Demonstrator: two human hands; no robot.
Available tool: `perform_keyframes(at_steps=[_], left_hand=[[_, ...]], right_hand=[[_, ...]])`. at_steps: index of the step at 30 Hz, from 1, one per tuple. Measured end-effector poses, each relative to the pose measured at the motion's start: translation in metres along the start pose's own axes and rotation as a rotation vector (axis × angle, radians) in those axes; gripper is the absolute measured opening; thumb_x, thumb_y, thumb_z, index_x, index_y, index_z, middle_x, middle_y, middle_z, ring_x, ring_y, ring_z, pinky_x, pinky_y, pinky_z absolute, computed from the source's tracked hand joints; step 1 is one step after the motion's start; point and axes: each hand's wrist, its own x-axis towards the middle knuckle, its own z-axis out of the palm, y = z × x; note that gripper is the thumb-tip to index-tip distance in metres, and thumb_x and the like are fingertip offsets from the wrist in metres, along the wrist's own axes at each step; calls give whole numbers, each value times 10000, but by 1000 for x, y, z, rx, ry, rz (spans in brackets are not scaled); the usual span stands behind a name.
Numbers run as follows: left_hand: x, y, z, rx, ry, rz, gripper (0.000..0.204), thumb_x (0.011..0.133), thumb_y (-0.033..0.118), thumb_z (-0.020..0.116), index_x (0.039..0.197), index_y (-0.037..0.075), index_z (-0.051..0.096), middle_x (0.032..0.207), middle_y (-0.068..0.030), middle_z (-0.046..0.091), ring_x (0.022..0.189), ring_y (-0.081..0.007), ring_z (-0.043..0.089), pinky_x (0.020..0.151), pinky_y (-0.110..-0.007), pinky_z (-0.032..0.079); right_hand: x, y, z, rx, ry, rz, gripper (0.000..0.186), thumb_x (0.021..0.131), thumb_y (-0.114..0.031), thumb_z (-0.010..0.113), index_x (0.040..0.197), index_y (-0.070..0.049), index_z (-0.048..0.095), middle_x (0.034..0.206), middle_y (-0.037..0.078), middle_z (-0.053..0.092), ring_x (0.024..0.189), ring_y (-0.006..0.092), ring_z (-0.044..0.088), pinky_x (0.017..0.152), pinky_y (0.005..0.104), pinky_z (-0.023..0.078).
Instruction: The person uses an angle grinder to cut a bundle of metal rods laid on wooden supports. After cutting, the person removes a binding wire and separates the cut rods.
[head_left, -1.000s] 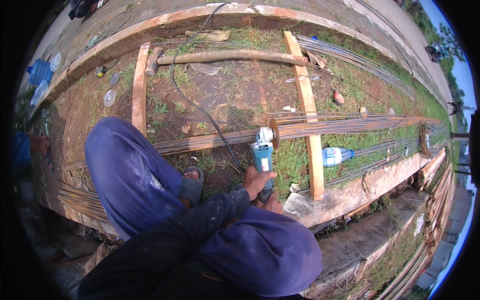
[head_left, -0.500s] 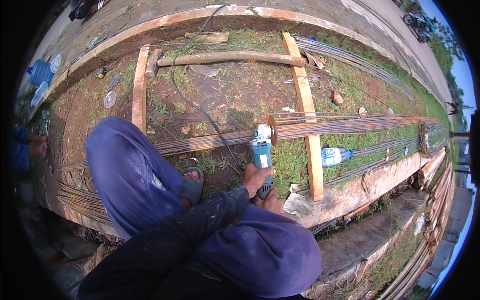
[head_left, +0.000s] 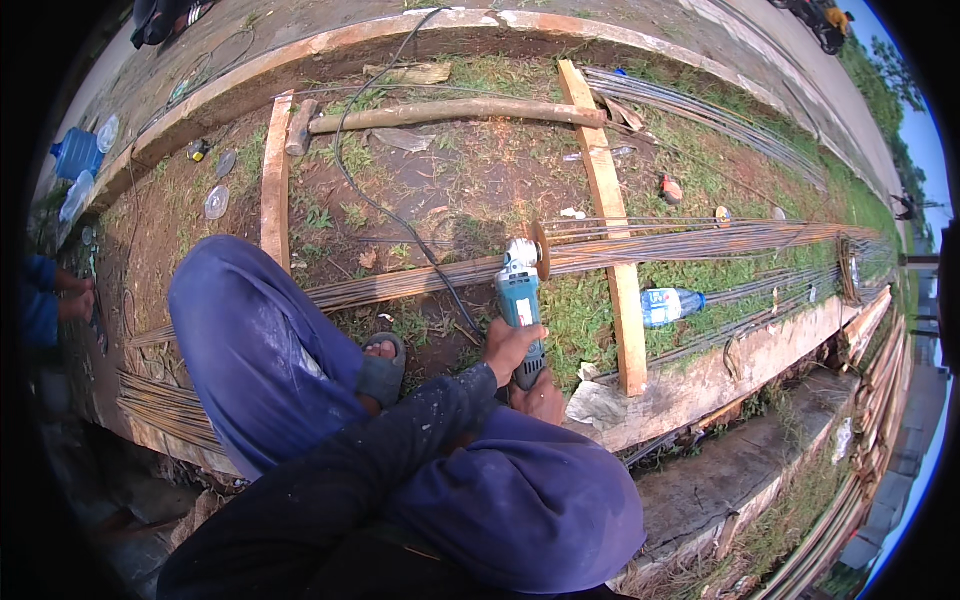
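My left hand, coming from a dark sleeve, is closed round the teal angle grinder. Just below it my right hand grips the rear end of the same tool. The grinder's disc stands on edge at a long bundle of rusty steel rods; whether it touches them I cannot tell. The bundle crosses a wooden beam on the right. A black cord lies across the rods to the left of the grinder. My bent knees and sandalled foot are around the tool.
A sledgehammer lies beyond, near another beam. A plastic bottle lies right. Blue jugs stand far left. A co-worker's bare feet show at left. A concrete ledge runs at lower right. Motorbikes are on the road.
My hands and the grinder have barely moved, with only a slight upward shift in the view. A motorbike and a rider in yellow have moved along the road at the top right.
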Motion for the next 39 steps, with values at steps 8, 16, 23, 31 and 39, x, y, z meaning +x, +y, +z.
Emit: perform_keyframes(at_steps=[8, 16, 23, 31, 39], left_hand=[[7, 4, -5, -26, -52, 2, 185, 782, 172, 767, 872, 38, 676, 778, -16, 653, 680, -117, 610, 628, -335, 476], [6, 20, -8, -47, -58, 39, 197, 770, 143, 744, 911, 51, 641, 826, -25, 636, 728, -132, 611, 667, -322, 487], [5, 61, -8, -100, -79, 146, 165, 793, 136, 737, 897, 44, 649, 818, -20, 637, 712, -118, 610, 641, -324, 478], [26, 92, -49, -197, -61, 183, 231, 822, 128, 695, 994, -14, 635, 885, -104, 678, 761, -188, 668, 684, -339, 544], [30, 107, -82, -327, -83, 83, 338, 877, 250, 640, 1071, -24, 600, 935, -143, 672, 838, -248, 687, 786, -408, 590]], right_hand=[[2, -8, -2, 7, 7, -2, 554, 764, -358, 764, 1163, -61, 523, 850, 275, 699, 842, 477, 682, 771, 563, 524], [10, -14, 9, -38, 117, -1, 760, 763, -360, 755, 1386, -120, 392, 826, 239, 709, 814, 455, 694, 771, 541, 530], [18, -28, -7, 81, 184, -231, 766, 754, -361, 778, 1371, -95, 411, 857, 246, 703, 820, 452, 693, 783, 533, 527], [23, -60, -24, 213, 59, -565, 634, 818, -360, 747, 1279, -12, 484, 840, 270, 687, 771, 449, 694, 677, 510, 545], [27, -87, -49, 441, -573, -479, 482, 842, -271, 739, 1108, 70, 528, 762, 264, 672, 712, 447, 684, 626, 519, 528]])
